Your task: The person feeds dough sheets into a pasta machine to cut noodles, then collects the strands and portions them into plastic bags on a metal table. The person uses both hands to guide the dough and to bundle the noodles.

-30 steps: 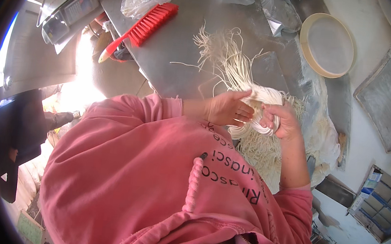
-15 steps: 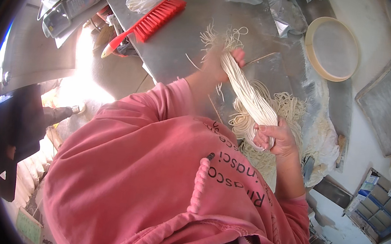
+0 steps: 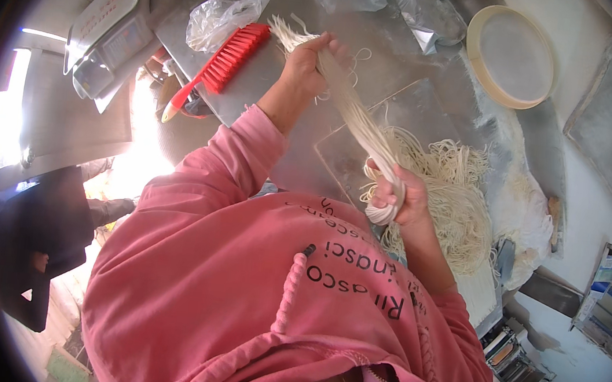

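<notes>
The noodle bundle (image 3: 354, 114) stretches taut between the left hand (image 3: 307, 62) and right hand (image 3: 401, 196), each grip closed around one end

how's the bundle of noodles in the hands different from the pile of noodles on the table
The bundle of noodles is pulled straight and taut between the left hand and the right hand, lifted off the metal table. The pile of noodles lies loose and tangled on the table, spread much wider. The bundle is narrow and tight; the pile curls every way. Both are the same pale, thin strands.
</notes>
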Available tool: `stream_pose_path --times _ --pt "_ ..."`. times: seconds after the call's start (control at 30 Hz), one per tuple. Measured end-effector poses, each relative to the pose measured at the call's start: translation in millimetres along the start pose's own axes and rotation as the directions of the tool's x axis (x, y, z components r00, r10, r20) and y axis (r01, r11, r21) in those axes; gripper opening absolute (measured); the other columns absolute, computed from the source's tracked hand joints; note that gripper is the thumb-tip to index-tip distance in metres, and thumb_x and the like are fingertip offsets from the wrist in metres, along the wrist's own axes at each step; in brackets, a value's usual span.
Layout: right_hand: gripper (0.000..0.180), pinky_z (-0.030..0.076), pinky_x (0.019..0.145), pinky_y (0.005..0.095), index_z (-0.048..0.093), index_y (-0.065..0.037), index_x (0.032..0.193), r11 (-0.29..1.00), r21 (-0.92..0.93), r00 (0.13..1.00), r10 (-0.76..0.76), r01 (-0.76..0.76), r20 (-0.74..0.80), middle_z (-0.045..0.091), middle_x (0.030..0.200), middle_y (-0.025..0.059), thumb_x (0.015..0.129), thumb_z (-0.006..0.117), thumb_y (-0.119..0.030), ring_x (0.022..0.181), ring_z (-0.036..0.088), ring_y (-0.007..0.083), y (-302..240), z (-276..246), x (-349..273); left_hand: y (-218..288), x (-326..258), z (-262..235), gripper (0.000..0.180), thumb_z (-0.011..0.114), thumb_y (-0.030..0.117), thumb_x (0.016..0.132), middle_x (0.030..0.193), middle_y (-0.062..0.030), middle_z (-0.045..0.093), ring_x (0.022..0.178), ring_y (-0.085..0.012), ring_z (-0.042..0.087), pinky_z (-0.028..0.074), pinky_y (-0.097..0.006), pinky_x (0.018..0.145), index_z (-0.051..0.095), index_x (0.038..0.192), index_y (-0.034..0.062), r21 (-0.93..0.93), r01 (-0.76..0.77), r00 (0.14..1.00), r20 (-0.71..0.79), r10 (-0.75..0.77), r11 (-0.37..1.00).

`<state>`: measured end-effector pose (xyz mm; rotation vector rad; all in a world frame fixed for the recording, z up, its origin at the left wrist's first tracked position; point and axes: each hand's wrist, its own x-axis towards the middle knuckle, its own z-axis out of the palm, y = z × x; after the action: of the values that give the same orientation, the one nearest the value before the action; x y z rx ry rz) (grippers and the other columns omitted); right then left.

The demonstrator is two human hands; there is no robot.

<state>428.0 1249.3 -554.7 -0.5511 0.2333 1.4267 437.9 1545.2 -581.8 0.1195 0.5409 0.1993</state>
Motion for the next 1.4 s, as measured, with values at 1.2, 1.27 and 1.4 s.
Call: stream_pose_path --times 1.2,1.27,1.4 --pt "0.045 0.043 0.09 0.0459 0.044 0.01 0.116 -0.384 -0.805 0.812 -0.55 -0.453 -0.194 0.055 0.112 0.0268 0.079 0.057 -0.014 0.105 0.053 0.0431 -50.7 99.4 87.1 -79.1 -25.2 1.0 0.042 0.052 0.038 0.091 0.101 -0.0173 0.063 0.097 -0.0308 0.06 0.046 -0.042 0.09 0.059 0.103 -0.0018 -0.013 0.488 0.807 0.39 -0.445 0.873" --pt "0.048 0.042 0.093 0.0434 0.041 0.006 0.121 -0.44 -0.862 0.782 -0.617 -0.252 0.086 0.05 0.121 0.0257 0.08 0.058 -0.012 0.111 0.05 0.0407 -32.9 86.0 73.7 -69.6 -22.3 9.7 0.033 0.052 0.031 0.092 0.097 -0.0154 0.064 0.093 -0.0287 0.061 0.049 -0.042 0.086 0.06 0.098 -0.0002 0.101 0.333 0.888 0.301 -0.347 0.938" --pt "0.075 0.035 0.1 0.0408 0.028 0.004 0.135 -0.367 -0.917 0.589 -0.711 0.155 0.384 0.037 0.133 0.0246 0.075 0.069 -0.013 0.121 0.042 0.0354 -26.1 55.4 46.8 -40.8 -22.3 46.3 0.017 0.054 0.017 0.09 0.076 -0.0096 0.063 0.076 -0.0244 0.062 0.052 -0.039 0.08 0.059 0.082 0.0035 0.143 0.297 0.88 0.344 -0.328 0.944"
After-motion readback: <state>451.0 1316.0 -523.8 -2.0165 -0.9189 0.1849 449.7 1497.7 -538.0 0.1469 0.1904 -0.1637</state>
